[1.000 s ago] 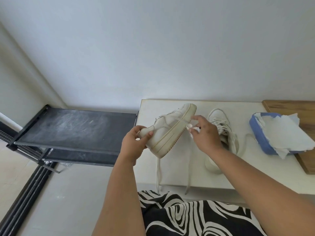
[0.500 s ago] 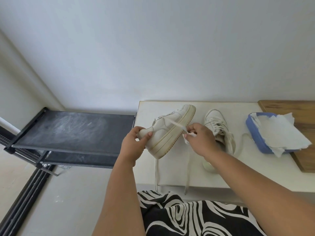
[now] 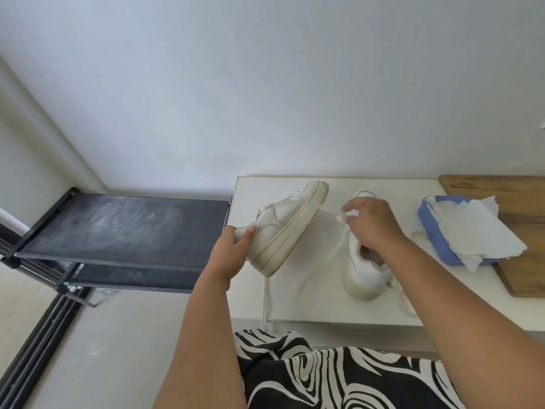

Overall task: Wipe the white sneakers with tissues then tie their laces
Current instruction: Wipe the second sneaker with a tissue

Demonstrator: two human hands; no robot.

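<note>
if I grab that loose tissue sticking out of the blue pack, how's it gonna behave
The tissue would probably be floppy: it already lies crumpled and folded over the blue pack. It looks thin with ragged edges, so it may tear if tugged hard. Being likely very light, the pack could shift or lift with it rather than stay put.

I had a single view, from the camera worn on the person's head, and it looked forward and steeply down from close above the work. Its wide lens bent the edges. The white table (image 3: 324,308) filled the frame from centre towards 3 o'clock, a dark shelf rack (image 3: 124,228) lay at 9 o'clock, and bare wall covered everything towards 12. Both forearms came in from 6 o'clock, over a black-and-white patterned cloth (image 3: 339,376) at the bottom edge. No second view existed to share anything.
</note>
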